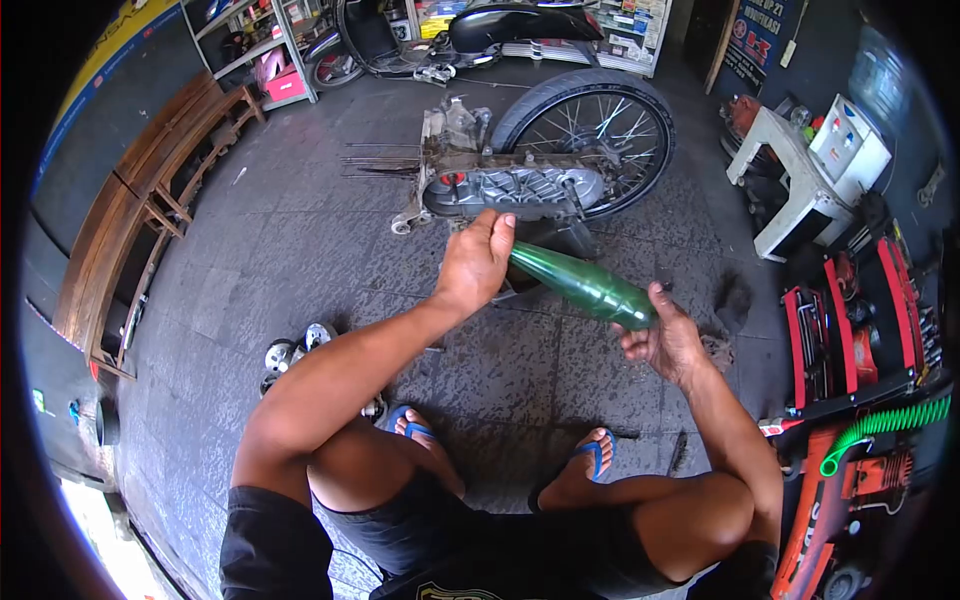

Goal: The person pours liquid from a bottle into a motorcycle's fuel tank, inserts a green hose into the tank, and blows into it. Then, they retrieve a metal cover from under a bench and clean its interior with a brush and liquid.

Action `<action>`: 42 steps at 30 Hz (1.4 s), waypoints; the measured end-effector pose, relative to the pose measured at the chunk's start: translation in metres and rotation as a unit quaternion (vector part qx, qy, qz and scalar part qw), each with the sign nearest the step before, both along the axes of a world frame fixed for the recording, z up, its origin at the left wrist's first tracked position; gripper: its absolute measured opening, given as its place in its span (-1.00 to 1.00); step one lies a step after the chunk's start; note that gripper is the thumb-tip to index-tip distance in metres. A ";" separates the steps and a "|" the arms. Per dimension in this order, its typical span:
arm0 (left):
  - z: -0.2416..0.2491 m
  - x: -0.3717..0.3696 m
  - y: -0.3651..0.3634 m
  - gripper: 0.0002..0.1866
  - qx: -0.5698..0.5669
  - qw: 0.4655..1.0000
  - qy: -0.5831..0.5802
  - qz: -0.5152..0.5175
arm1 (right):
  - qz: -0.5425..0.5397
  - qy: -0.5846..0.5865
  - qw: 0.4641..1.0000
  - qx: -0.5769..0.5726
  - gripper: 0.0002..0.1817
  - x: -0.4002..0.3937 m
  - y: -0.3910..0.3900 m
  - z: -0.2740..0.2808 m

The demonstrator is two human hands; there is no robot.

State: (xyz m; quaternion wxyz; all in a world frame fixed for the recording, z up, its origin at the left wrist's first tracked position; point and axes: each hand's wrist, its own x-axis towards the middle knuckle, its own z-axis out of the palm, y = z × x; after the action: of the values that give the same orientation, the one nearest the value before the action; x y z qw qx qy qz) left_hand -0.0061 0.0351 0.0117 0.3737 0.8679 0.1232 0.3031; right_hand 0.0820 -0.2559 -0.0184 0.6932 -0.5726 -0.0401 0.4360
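A green bottle [588, 284] is held tilted in front of me between both hands, its neck to the left and its base to the right. My left hand [480, 258] is closed around the neck, which its fingers hide. At the other end, my right hand [668, 338] grips the base with the thumb on top. Just beyond the bottle, a scooter engine with its crankcase [510, 190] lies on the floor, joined to a spoked rear wheel [600, 140]. Several long thin rods [382, 160] stick out from the engine's left side.
Round metal parts [290, 352] sit by my left foot. A wooden bench [140, 215] runs along the left wall. To the right are a white plastic stool [790, 160], a red tool cabinet [850, 320] and a green coiled air hose [890, 415]. A motorcycle [500, 30] stands at the back.
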 end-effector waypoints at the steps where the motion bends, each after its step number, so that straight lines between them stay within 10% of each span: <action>1: 0.000 0.000 0.002 -0.62 0.002 1.000 -0.001 0.007 | -0.013 -0.041 0.998 0.048 -0.37 -0.005 0.004 0.000; 24: -0.046 0.007 0.013 -0.52 -0.022 0.989 0.148 -0.003 | -0.036 -0.101 0.986 0.125 -0.41 -0.026 0.015 -0.065; 30: -0.053 0.006 0.006 -0.54 0.027 0.990 0.140 -0.015 | -0.051 0.099 0.994 -0.011 -0.31 -0.026 0.016 -0.096; 35: -0.063 0.008 0.009 -0.57 0.031 0.988 0.148 -0.025 | -0.090 0.104 0.977 0.163 -0.56 -0.038 0.016 -0.108; 42: -0.074 0.010 0.009 -0.56 0.006 0.985 0.166 -0.049 | -0.107 0.105 0.970 0.190 -0.42 -0.050 0.015 -0.131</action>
State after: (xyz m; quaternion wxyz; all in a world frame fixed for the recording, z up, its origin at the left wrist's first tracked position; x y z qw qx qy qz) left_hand 0.0040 0.0442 -0.0625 0.3571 0.9135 0.1393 0.1365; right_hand 0.0322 -0.2404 -0.1494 0.8321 -0.3820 0.0123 0.4019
